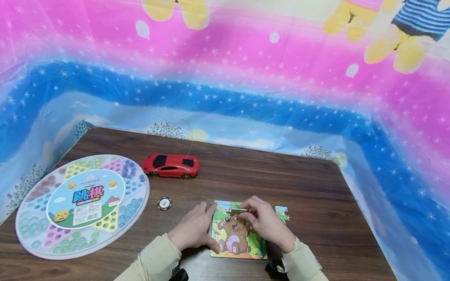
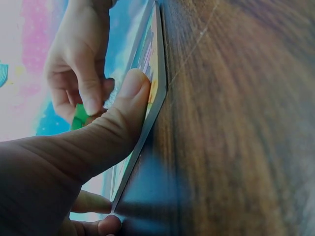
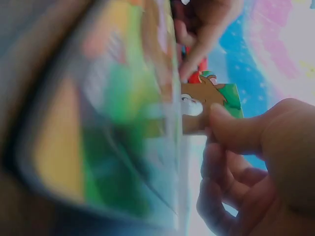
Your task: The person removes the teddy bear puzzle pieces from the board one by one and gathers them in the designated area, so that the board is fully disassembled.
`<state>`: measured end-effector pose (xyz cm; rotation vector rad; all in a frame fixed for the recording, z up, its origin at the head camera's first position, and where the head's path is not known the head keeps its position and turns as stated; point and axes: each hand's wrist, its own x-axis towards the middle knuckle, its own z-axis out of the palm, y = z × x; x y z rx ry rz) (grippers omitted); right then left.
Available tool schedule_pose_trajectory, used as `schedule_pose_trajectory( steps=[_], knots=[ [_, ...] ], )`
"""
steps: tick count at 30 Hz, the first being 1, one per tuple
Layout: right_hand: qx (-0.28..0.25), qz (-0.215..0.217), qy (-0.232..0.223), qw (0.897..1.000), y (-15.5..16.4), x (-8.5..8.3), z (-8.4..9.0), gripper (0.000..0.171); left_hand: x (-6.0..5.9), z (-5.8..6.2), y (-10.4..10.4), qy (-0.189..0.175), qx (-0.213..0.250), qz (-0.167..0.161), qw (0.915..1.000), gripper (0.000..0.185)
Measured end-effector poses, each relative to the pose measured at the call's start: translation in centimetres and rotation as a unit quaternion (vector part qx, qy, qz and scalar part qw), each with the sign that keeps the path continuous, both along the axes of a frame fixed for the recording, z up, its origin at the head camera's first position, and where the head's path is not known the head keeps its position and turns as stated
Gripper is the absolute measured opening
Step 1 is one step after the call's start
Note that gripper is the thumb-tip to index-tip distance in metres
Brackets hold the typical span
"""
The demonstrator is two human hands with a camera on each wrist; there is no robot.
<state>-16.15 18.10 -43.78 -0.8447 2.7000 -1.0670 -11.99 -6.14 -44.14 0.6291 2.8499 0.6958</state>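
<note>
A dark brown wood-grain table (image 1: 309, 187) carries a glossy red toy car with black windows (image 1: 171, 166), a round translucent checkers board (image 1: 83, 206) with pastel pink, yellow, green and blue sections around a light blue centre label, and a black-and-white round chip (image 1: 164, 203). The flat jigsaw puzzle (image 1: 242, 244) shows a brown bear on green grass. The backdrop cloth (image 1: 246, 70) is pink, blue and white-starred.

Surface (image 1: 316, 187): dark wood grain, rounded far corners. Cloth (image 1: 246, 70) hung round it on three sides: pink band with white stars above, blue starred band below, pale strip with small trees at the base; yellow cartoon figures along top. Lighting even, soft.
</note>
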Motion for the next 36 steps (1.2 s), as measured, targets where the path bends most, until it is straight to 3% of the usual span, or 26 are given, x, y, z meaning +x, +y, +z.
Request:
schedule_pose_trajectory(
  steps=[7, 11, 18, 25, 36],
  knots=[
    [-0.021, -0.032, 0.003, 0.999, 3.1, -0.6, 1.4, 0.011, 0.0, 0.0, 0.0, 0.003, 0.001, -0.002, 1.0, 0.123],
    [-0.018, -0.092, 0.029, 0.995, 5.4, -1.0, 2.1, 0.016, 0.0, 0.0, 0.0, 0.001, 0.001, -0.002, 1.0, 0.122],
    [0.02, -0.183, 0.085, 0.979, 9.8, -1.7, 3.0, 0.014, 0.0, 0.1, 0.0, -0.003, 0.001, -0.004, 1.0, 0.122],
    [0.072, -0.229, 0.024, 0.97, 13.4, -1.8, 2.4, 0.022, -0.1, 0.1, 0.0, -0.002, 0.0, -0.003, 1.0, 0.122],
    [0.086, -0.252, -0.021, 0.964, 15.6, -2.1, 0.6, 0.024, -0.1, 0.0, 0.0, 0.002, 0.004, -0.004, 1.0, 0.121]
  ],
)
